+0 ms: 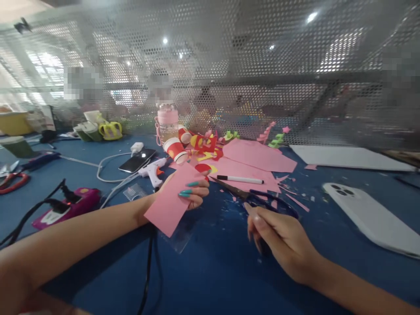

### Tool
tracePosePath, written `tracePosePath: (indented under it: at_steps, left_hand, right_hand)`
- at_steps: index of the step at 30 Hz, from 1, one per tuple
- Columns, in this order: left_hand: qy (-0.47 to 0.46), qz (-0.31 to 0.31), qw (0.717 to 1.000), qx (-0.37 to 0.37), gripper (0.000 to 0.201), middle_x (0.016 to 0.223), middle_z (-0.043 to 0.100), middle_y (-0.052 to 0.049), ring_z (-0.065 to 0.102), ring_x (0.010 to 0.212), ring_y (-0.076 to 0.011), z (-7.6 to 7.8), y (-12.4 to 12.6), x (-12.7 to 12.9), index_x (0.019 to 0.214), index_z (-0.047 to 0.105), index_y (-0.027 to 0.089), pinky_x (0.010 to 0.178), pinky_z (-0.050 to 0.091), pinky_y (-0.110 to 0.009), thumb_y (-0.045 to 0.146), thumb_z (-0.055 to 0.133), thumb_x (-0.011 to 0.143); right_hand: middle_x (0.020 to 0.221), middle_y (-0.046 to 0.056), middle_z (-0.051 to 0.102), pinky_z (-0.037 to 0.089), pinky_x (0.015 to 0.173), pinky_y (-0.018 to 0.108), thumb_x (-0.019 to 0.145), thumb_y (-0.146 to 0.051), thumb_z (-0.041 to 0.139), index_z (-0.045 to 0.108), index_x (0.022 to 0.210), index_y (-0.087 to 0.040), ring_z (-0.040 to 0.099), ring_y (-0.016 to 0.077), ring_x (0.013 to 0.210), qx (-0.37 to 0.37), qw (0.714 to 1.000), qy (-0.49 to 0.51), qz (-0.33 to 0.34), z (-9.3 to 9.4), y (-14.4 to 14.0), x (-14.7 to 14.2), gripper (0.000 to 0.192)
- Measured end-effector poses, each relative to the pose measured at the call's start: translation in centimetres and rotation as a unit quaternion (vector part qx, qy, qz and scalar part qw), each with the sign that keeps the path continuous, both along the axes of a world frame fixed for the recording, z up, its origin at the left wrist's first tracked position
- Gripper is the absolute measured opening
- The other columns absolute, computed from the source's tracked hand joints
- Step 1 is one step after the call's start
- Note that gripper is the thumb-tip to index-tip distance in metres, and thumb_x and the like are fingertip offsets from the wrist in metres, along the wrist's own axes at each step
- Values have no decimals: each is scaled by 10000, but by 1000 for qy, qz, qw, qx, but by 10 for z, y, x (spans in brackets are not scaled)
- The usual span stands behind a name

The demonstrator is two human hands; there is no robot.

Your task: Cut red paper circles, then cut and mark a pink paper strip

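Observation:
My left hand (197, 192), with long teal nails, is closed on a rectangular piece of pink paper (173, 199), tilted above the table. My right hand (278, 238) is at the right, its thumb and fingers drawn together in a pinch. Just beyond its fingertips are dark-handled scissors (241, 192), blades pointing up and left. Whether the fingertips touch the scissors, or hold something small, I cannot tell. A capped black and white marker (241, 179) lies behind the scissors. Larger pink sheets (259, 155) and thin pink scraps (295, 199) are spread beyond.
At left lie a glue gun (152, 172), a black phone (138, 160), a purple power strip (70, 208) with cables, and red-handled scissors (13, 181). A pink bottle (168, 122) and paper cups (175, 150) stand behind. A white phone (370, 218) lies right, before a perforated metal screen (249, 65).

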State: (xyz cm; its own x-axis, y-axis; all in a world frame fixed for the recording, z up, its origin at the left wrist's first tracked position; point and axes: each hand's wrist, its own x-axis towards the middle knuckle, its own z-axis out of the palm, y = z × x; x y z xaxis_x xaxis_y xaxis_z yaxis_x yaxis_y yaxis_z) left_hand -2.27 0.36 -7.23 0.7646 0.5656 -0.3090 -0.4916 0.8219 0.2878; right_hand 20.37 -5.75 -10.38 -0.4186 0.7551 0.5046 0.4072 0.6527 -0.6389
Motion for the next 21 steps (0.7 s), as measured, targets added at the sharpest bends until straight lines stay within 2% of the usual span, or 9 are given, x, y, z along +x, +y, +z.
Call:
tracePosePath:
  at_steps: [4, 7, 9, 11, 13, 17, 21]
  left_hand:
    - [6, -15, 1000, 4, 219, 548, 312, 50, 322, 351, -58, 0, 2, 1, 703, 368, 196, 385, 366, -163, 225, 388, 919]
    - [9, -16, 1000, -2, 205, 537, 330, 48, 335, 348, -57, 1, 1, 1, 706, 386, 192, 378, 373, -153, 197, 406, 910]
    - [9, 6, 1000, -20, 180, 533, 361, 45, 387, 359, -55, 3, -1, 3, 732, 414, 183, 380, 388, -127, 134, 396, 905]
    - [14, 56, 998, -37, 171, 539, 405, 39, 443, 376, -44, 5, -1, 5, 770, 449, 165, 401, 411, -96, 76, 382, 900]
    - [77, 103, 992, -14, 146, 547, 460, 30, 484, 390, -51, 4, 1, 9, 807, 487, 147, 409, 435, -108, 45, 413, 882]
    - [215, 214, 946, 114, 204, 683, 627, -14, 586, 472, -66, -2, 4, 17, 918, 550, 127, 488, 491, -141, -41, 522, 804]
    - [349, 249, 874, 226, 237, 756, 667, -7, 618, 500, -115, -5, -2, 22, 989, 502, 200, 476, 500, -212, 53, 577, 818]
  right_hand:
    - [452, -28, 535, 411, 415, 157, 976, -297, 319, 492, 609, -198, 546, 72, 375, 2, 1000, -26, 6, 1, 0, 1, 418]
    - [455, -31, 531, 407, 418, 159, 973, -272, 322, 495, 617, -199, 545, 73, 378, 8, 999, -35, 15, 1, 0, 2, 403]
    - [457, -33, 530, 400, 416, 163, 971, -262, 327, 489, 617, -201, 540, 73, 376, 9, 999, -39, 19, 1, 0, 2, 393]
    - [465, -34, 529, 395, 417, 169, 969, -258, 331, 485, 619, -204, 535, 75, 382, 14, 999, -34, 15, 0, 0, 3, 386]
    - [478, -33, 528, 394, 425, 172, 968, -256, 335, 484, 623, -204, 534, 76, 399, 21, 999, -27, 10, -1, 1, 3, 379]
    - [492, -28, 522, 395, 433, 181, 967, -271, 329, 473, 626, -204, 527, 80, 418, 23, 999, -26, 5, -2, 1, 3, 377]
    - [509, -28, 526, 398, 443, 197, 967, -289, 331, 480, 669, -206, 521, 91, 436, 9, 1000, -19, -9, -5, 2, 3, 343]
